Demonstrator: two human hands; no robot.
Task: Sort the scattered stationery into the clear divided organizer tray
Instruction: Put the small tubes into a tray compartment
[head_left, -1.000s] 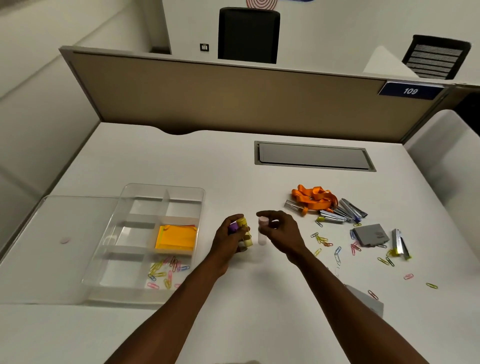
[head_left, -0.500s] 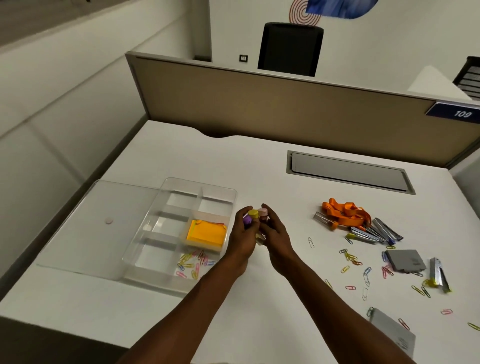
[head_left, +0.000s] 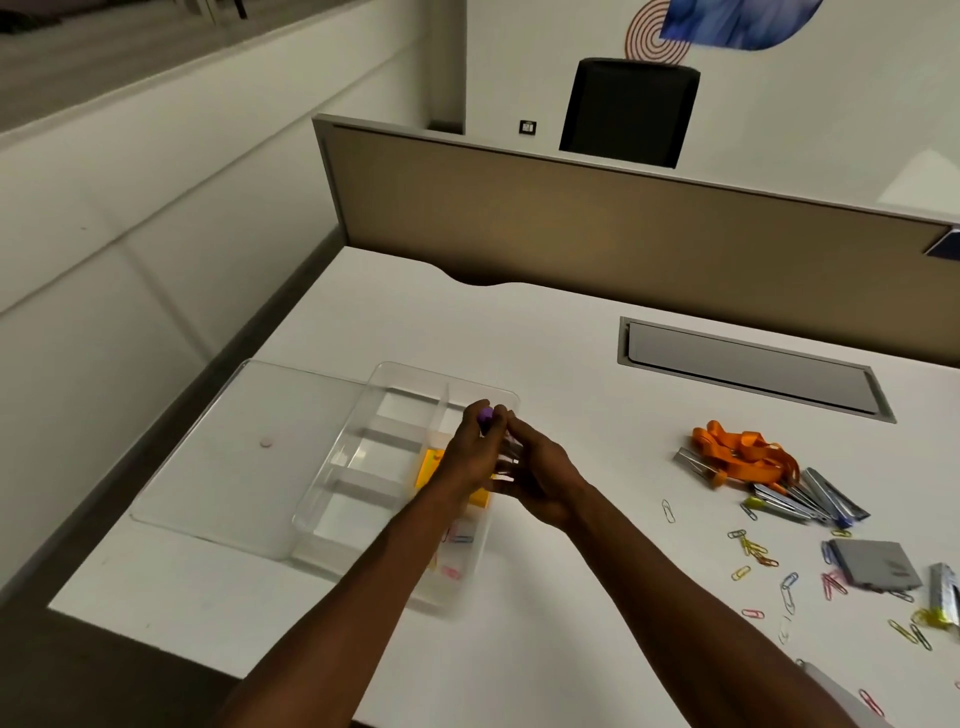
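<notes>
The clear divided organizer tray (head_left: 363, 441) lies on the white desk at centre left. An orange sticky-note pad (head_left: 430, 465) and a few coloured paper clips (head_left: 457, 540) lie in its right compartments. Both hands hover together over the tray's right side. My left hand (head_left: 470, 452) grips small capped tubes; a purple cap (head_left: 485, 414) sticks out above its fingers. My right hand (head_left: 540, 475) is pressed against the same bundle from the right, its fingers curled round it. The tubes' bodies are mostly hidden and blurred.
The tray's clear lid (head_left: 244, 441) lies flat to its left. On the right lie an orange lanyard (head_left: 743, 452), silver staple strips (head_left: 800, 499), a grey pad (head_left: 878, 569) and several scattered paper clips (head_left: 753, 551). A grey cable hatch (head_left: 748, 369) sits behind, before the beige partition.
Both hands carried the bundle of capped tubes leftward, from the bare desk beside the tray to above its right compartments. The camera swung left and upward.
</notes>
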